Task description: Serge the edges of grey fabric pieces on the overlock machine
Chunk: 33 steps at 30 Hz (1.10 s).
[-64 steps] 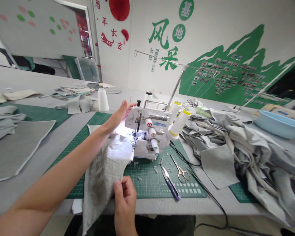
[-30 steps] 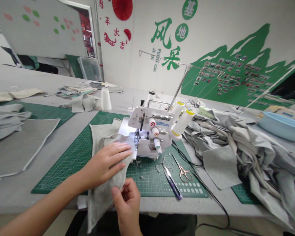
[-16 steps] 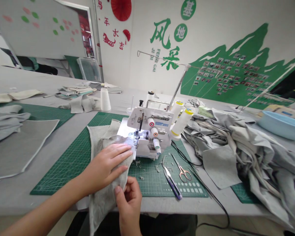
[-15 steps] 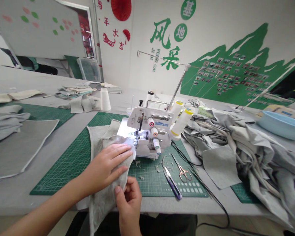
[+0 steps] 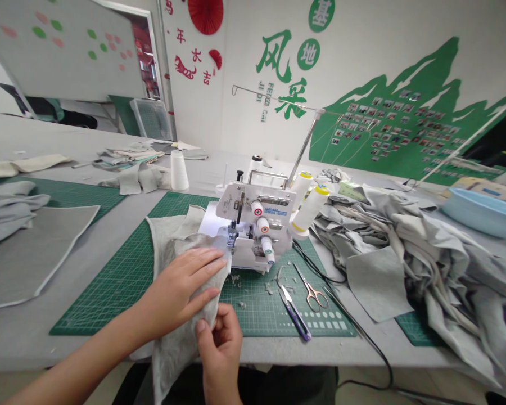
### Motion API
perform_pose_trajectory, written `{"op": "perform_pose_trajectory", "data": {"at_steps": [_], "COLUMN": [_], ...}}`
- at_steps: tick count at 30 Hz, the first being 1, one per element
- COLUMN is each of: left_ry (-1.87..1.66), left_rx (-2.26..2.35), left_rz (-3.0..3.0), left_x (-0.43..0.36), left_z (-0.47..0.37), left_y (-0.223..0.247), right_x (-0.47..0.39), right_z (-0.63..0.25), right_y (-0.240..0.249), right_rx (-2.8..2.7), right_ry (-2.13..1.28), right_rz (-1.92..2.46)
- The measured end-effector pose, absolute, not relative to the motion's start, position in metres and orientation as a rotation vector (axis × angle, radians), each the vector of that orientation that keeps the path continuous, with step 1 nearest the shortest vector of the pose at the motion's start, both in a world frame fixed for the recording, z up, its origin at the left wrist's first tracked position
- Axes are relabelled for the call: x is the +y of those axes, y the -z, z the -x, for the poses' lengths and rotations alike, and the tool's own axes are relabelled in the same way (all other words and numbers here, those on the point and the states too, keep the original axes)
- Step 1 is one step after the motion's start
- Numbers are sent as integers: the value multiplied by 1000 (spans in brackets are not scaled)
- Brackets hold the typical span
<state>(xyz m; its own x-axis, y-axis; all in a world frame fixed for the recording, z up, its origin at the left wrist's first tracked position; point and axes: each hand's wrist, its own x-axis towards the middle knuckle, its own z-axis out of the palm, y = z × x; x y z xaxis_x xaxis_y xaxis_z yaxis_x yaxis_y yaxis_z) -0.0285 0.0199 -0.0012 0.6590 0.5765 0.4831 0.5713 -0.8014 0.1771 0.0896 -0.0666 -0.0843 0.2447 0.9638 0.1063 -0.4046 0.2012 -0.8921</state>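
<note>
A white sewing machine (image 5: 257,225) with its lamp lit stands on a green cutting mat (image 5: 122,270). Grey fabric (image 5: 172,354) runs from the machine's needle area down over the table's front edge. My left hand (image 5: 183,289) lies on the fabric, fingers stretched toward the presser foot and slightly apart. Below and to the right, my right hand (image 5: 221,346) pinches the fabric's right edge between thumb and curled fingers.
Right of the machine lie purple-handled snips (image 5: 296,315), scissors (image 5: 312,289) and black cables (image 5: 362,334). A heap of grey fabric (image 5: 417,247) and a blue basin (image 5: 484,212) are farther right. A white thread cone (image 5: 179,170) stands behind left, grey cloth (image 5: 37,247) lies left.
The whole view has shifted very slightly. Both hands keep nearly the same places on the fabric.
</note>
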Motion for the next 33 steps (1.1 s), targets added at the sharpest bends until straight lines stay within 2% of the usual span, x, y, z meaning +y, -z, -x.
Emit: {"op": "perform_pose_trajectory", "data": {"at_steps": [19,33], "left_ry": [-787,-1028], "left_rx": [989,917], "left_rz": [-2892,-2918], "left_x": [27,5], "left_z": [25,28], "left_y": [-1,-4], "right_x": [-64,-41], "right_z": [-92,-105], "right_y": [79,65], "right_rx": [-769,-717], "right_ry": [-1125,-1190], "right_rz": [880,847]}}
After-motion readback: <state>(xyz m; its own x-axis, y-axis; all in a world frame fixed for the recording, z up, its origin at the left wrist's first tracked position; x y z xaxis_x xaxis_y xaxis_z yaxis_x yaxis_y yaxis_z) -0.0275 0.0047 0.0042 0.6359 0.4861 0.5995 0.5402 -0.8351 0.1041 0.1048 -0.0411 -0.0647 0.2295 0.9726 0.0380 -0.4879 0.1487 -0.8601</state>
